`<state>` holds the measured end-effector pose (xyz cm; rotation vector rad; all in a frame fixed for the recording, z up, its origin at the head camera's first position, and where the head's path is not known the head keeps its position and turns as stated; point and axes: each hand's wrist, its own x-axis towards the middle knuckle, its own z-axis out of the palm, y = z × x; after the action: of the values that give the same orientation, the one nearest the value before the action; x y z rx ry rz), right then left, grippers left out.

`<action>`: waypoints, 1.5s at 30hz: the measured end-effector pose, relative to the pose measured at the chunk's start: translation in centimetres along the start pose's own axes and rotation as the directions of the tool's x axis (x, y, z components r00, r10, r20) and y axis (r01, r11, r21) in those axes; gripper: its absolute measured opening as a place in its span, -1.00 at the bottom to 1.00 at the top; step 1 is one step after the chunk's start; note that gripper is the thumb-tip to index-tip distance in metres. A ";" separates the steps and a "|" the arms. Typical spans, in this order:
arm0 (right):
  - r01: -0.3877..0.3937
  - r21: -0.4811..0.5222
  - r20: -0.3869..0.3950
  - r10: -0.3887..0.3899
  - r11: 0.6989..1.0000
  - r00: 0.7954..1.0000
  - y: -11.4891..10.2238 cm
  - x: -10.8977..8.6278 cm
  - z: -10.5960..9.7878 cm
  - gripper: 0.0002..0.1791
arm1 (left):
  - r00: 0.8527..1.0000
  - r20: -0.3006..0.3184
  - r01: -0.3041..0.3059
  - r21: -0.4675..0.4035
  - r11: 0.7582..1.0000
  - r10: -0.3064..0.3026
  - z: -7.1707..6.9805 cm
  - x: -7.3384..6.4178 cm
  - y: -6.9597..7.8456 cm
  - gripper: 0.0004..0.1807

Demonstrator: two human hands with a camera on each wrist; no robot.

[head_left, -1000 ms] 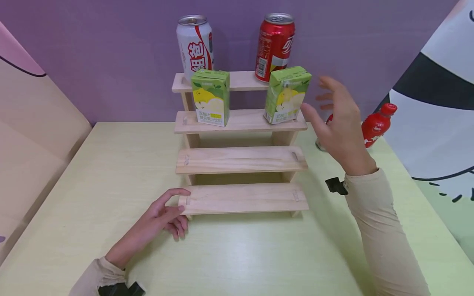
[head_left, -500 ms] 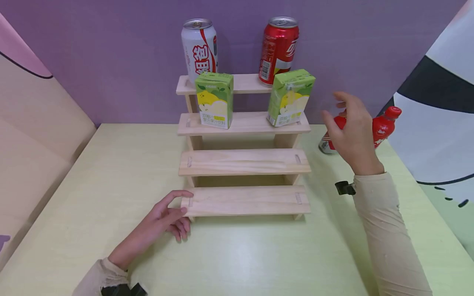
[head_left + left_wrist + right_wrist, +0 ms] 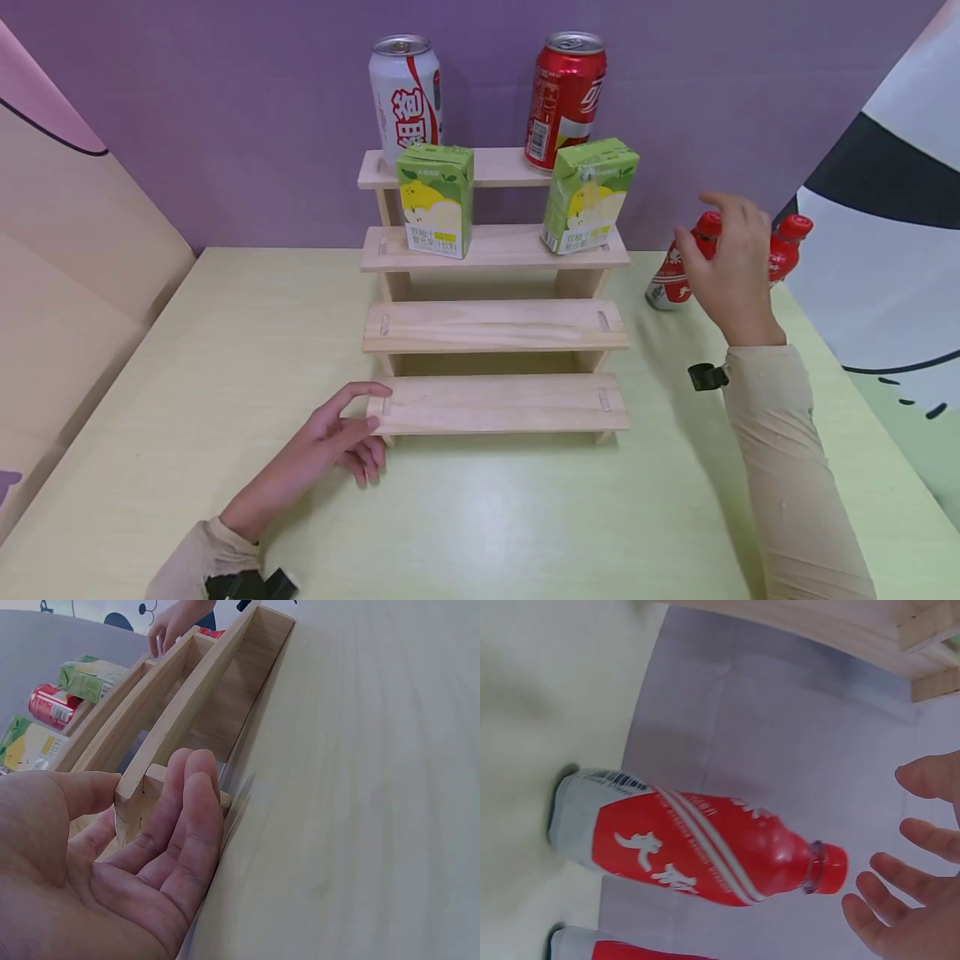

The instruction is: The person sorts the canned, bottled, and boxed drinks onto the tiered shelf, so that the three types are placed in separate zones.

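Observation:
A tiered wooden stand is on the table. My left hand holds the left end of its lowest shelf; in the left wrist view the thumb and forefinger pinch the board's corner. Over on the right, my right hand hovers around the upper part of a red-and-white plastic bottle, its fingers spread and apart from the red cap. A second red bottle stands just right of it, partly hidden behind that hand.
On the top shelf stand a white can and a red can. Two green juice boxes, one left and one right, stand one shelf lower. A purple backdrop rises behind the table.
My right hand has moved right and down, away from the right juice box and over to the nearer bottle. My left hand has kept its hold on the lowest shelf.

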<state>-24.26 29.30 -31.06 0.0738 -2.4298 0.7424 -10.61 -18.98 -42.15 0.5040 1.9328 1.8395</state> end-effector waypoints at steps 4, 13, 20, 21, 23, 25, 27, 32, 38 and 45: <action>-0.018 -0.004 0.006 0.018 1.000 1.000 0.7 0.1 0.3 -0.37 | 1.000 -0.002 -0.006 -0.002 1.000 0.006 -0.1 0.0 0.1 -0.55; -0.079 -0.011 0.048 0.079 0.997 0.996 2.5 0.3 1.1 -0.32 | 1.000 -0.001 -0.011 -0.007 1.000 0.011 -0.1 0.1 0.2 -0.55; -0.134 0.006 0.084 0.133 0.991 0.988 4.0 0.0 1.9 -0.24 | 1.000 -0.002 -0.003 -0.012 1.000 0.002 -0.2 0.1 0.1 -0.55; -0.140 0.014 0.085 0.138 0.990 0.987 4.2 0.0 2.1 -0.22 | 1.000 0.000 -0.004 -0.014 1.000 0.004 -0.1 0.1 0.1 -0.55; -0.150 0.035 0.083 0.147 0.988 0.986 4.6 -0.2 2.4 -0.18 | 1.000 0.004 -0.007 -0.016 1.000 0.007 -0.1 0.1 0.1 -0.55; -0.150 0.054 0.075 0.145 0.987 0.987 5.0 -0.3 2.8 -0.14 | 1.000 0.004 -0.004 -0.016 1.000 0.004 -0.1 0.1 0.0 -0.55; -0.142 0.069 0.062 0.138 0.987 0.989 5.4 -0.4 3.1 -0.11 | 1.000 0.004 -0.003 -0.014 1.000 0.003 -0.1 0.1 0.0 -0.55; -0.078 0.095 -0.011 0.079 0.992 0.997 6.1 -0.7 3.9 -0.06 | 1.000 0.001 -0.004 -0.015 1.000 0.004 -0.1 0.1 -0.2 -0.55; -0.050 0.090 -0.035 0.054 0.995 0.998 6.5 -0.8 4.4 -0.02 | 1.000 0.003 -0.009 -0.022 1.000 0.010 -0.1 0.1 -0.1 -0.56; -0.060 0.055 -0.034 0.062 0.997 0.997 6.3 -0.8 4.6 -0.02 | 1.000 0.002 -0.008 -0.015 1.000 0.008 -0.2 0.0 -0.1 -0.55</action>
<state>-27.40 32.10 -37.64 0.0071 -2.3879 0.8294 -10.70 -19.12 -42.22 0.5092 1.9168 1.8566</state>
